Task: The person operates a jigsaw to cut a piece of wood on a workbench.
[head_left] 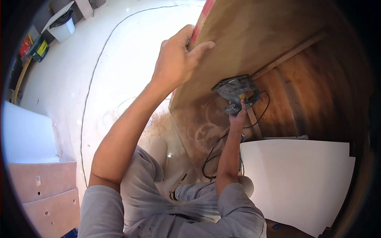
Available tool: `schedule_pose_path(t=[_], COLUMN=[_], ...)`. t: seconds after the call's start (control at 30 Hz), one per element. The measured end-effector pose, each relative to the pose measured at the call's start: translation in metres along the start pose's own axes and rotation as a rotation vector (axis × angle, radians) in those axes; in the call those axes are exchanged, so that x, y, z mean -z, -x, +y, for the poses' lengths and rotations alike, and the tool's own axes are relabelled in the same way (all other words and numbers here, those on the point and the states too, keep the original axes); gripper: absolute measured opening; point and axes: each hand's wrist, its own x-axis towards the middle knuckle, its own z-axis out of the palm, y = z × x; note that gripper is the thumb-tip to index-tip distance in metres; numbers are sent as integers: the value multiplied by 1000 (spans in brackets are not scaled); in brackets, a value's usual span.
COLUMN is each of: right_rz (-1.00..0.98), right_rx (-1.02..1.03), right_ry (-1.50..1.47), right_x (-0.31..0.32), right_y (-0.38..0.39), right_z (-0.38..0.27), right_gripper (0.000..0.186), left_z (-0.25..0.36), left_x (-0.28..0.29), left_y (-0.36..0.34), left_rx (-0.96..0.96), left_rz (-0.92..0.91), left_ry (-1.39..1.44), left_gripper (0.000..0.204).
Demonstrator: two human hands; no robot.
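My left hand is closed round the edge of a large upright wooden panel. Its thumb lies on the brownish face; the fingers are partly hidden behind the edge, which carries red marks. Lower down, my right hand grips the handle of a dusty, dark corded power tool. The tool's flat base plate is up against or close to the panel's face; I cannot tell whether it touches. Its exact kind is unclear. A black cord loops from the tool down beside my right forearm.
A white board lies at my right. Curved brown wood with battens stands behind the tool. Pinkish boards with holes lie at lower left. A white bin, a dark bucket and a long cable are on the floor.
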Motion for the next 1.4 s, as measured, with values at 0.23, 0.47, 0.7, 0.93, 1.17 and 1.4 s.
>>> schedule_pose_path(t=[0.23, 0.47, 0.7, 0.93, 1.17, 1.4], right_rz=[53, 60, 66, -47, -13, -14], right_rx=[126, 180, 316, 298, 484, 478], right_ry=[-46, -37, -68, -97, -15, 90], right_x=[-56, -106, -140, -161, -175, -208], right_y=[10, 30, 49, 55, 44, 69], right_z=[-51, -97, -107, -145, -161, -204], right_gripper=[45, 46, 45, 46, 51, 49], left_z=[8, 10, 20, -8, -15, -7], left_x=[-3, -5, -2, -9, -13, -10], left_y=[3, 3, 6, 12, 22, 13], left_rx=[74, 84, 130, 48, -7, -36], left_rz=[8, 12, -110, 1, 14, 36], left_ry=[52, 24, 93, 72, 63, -4], left_gripper=[30, 25, 29, 25, 27, 29])
